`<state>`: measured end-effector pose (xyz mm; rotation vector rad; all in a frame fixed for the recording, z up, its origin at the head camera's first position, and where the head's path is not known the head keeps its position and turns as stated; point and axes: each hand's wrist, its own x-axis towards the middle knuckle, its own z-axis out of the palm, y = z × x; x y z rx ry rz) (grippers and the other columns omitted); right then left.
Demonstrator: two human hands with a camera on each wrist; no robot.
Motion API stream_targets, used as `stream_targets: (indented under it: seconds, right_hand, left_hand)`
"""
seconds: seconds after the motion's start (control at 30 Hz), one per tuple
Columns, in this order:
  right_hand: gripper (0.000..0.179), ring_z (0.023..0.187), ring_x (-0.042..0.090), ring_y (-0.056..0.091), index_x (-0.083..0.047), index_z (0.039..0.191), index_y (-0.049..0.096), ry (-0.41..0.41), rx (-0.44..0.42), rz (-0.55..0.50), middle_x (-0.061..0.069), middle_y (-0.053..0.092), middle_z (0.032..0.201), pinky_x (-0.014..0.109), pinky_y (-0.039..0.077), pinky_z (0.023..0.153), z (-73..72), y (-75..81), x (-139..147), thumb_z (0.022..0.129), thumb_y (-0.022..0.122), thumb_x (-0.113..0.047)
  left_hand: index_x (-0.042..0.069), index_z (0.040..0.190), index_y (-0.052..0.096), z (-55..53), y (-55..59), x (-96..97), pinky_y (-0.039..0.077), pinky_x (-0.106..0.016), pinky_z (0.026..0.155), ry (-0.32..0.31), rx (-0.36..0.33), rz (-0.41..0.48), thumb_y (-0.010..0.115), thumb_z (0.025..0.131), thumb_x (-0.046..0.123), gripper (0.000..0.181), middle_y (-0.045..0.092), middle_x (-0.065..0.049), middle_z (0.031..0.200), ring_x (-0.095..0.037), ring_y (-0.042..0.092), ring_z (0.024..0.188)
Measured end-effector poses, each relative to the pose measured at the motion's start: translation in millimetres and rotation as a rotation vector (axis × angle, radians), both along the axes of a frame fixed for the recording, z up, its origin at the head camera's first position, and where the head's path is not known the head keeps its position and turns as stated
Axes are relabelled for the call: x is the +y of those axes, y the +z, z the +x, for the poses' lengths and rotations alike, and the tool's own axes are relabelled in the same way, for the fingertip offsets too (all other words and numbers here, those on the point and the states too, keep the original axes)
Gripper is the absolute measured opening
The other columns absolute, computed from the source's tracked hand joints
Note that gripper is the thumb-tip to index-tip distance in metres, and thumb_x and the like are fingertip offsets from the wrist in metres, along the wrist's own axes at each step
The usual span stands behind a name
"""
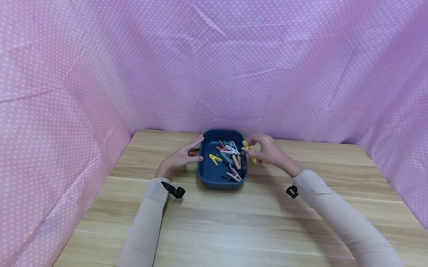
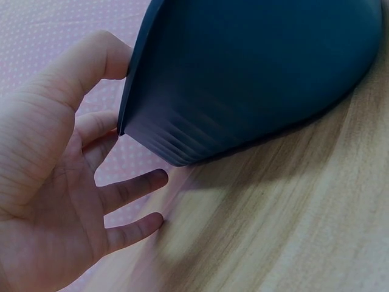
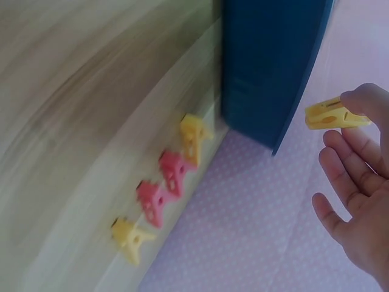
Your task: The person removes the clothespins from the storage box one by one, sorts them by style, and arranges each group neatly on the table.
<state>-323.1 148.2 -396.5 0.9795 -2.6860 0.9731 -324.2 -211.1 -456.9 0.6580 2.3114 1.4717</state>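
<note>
A dark blue rectangular bin (image 1: 206, 176) stands on the table, with several clothespins inside in yellow, white, blue, orange and other colours. One yellow clothespin (image 1: 214, 160) lies apart near the bin's left side. My left hand (image 1: 180, 156) touches the bin's left rim with thumb and fingertips, its fingers spread. Between thumb and forefinger, my right hand (image 1: 266, 150) pinches a yellow clothespin (image 3: 333, 114) by the bin's right rim. Beside the bin, two yellow and two red clothespins (image 3: 175, 170) form a row on the table, mostly hidden by the right hand in the head view.
The wood-grain table (image 1: 210, 227) reaches back to a pink dotted cloth (image 1: 216, 70), which hangs behind it and at both sides. A black strap mount (image 1: 174, 191) sits on the left wrist, and another black piece (image 1: 292, 191) is at the right wrist.
</note>
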Motion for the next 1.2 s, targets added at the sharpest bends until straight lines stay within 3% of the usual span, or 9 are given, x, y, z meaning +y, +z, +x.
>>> stream_targets:
  seconds: [0.23,0.7,1.03,1.2]
  right_hand:
    - [0.016,0.092,0.031,0.066,-0.002,0.097,0.07,-0.06,0.02,0.01,0.015,0.072,0.095,0.052,0.056,0.084,-1.3,-3.1,23,0.086,0.078,-0.01]
    - [0.016,0.086,0.031,0.068,0.001,0.095,0.07,-0.166,0.056,0.078,0.015,0.073,0.091,0.052,0.057,0.08,-3.4,-20.9,74,0.083,0.079,-0.007]
    - [0.014,0.081,0.025,0.066,0.0,0.096,0.072,-0.226,0.019,0.112,0.013,0.072,0.086,0.034,0.052,0.073,-3.3,-28.5,100,0.086,0.077,-0.008]
    - [0.019,0.08,0.027,0.066,0.003,0.098,0.072,-0.252,0.01,0.133,0.015,0.073,0.086,0.037,0.054,0.074,-1.8,-33.1,110,0.086,0.077,-0.01]
  left_hand:
    - [0.024,0.165,0.012,1.6,0.3,-0.4,0.032,-0.056,0.122,-0.003,-0.002,0.004,0.064,0.102,0.019,0.082,0.0,0.009,0.173,-0.036,0.032,0.152]
    - [0.021,0.165,0.012,1.9,-0.6,0.6,0.033,-0.054,0.122,-0.001,-0.001,0.003,0.065,0.101,0.017,0.084,-0.002,0.009,0.173,-0.036,0.032,0.152]
    - [0.02,0.165,0.012,1.7,-0.9,0.1,0.032,-0.056,0.122,0.003,0.005,0.0,0.065,0.101,0.018,0.084,-0.002,0.008,0.173,-0.037,0.031,0.153]
    - [0.019,0.165,0.012,2.3,-1.4,0.0,0.032,-0.055,0.122,-0.001,0.013,-0.001,0.064,0.101,0.017,0.083,-0.003,0.005,0.174,-0.038,0.031,0.153]
